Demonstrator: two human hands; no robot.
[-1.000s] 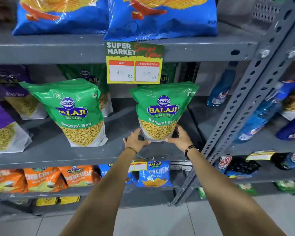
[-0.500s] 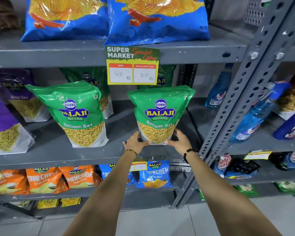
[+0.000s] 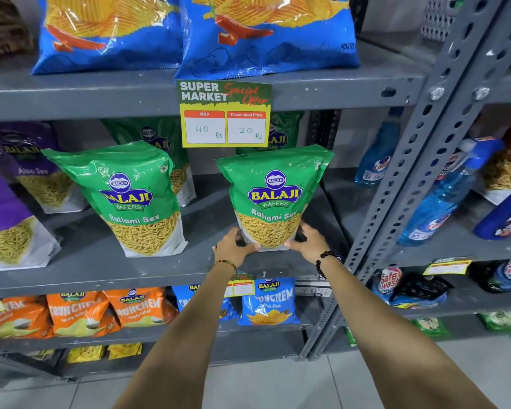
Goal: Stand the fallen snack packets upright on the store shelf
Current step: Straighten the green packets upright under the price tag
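A green Balaji Ratlami Sev packet [image 3: 273,190] stands upright on the grey middle shelf [image 3: 115,270], right of centre. My left hand [image 3: 233,246] grips its lower left corner and my right hand [image 3: 309,242] grips its lower right corner. A second green Ratlami Sev packet [image 3: 130,199] stands upright to the left, leaning slightly. Two more green packets [image 3: 157,137] stand behind them, partly hidden by the price card.
A yellow price card [image 3: 223,113] hangs from the upper shelf edge. Purple Aloo Sev packets [image 3: 6,208] stand at left. Blue chip bags [image 3: 266,33] sit above, orange and blue Crunchem packs [image 3: 133,305] below. A slotted upright post [image 3: 419,160] stands right, with blue spray bottles [image 3: 443,199] beyond.
Both hands stay at the base of the right green packet. The packet has settled a little straighter on the shelf; the view has shifted slightly.
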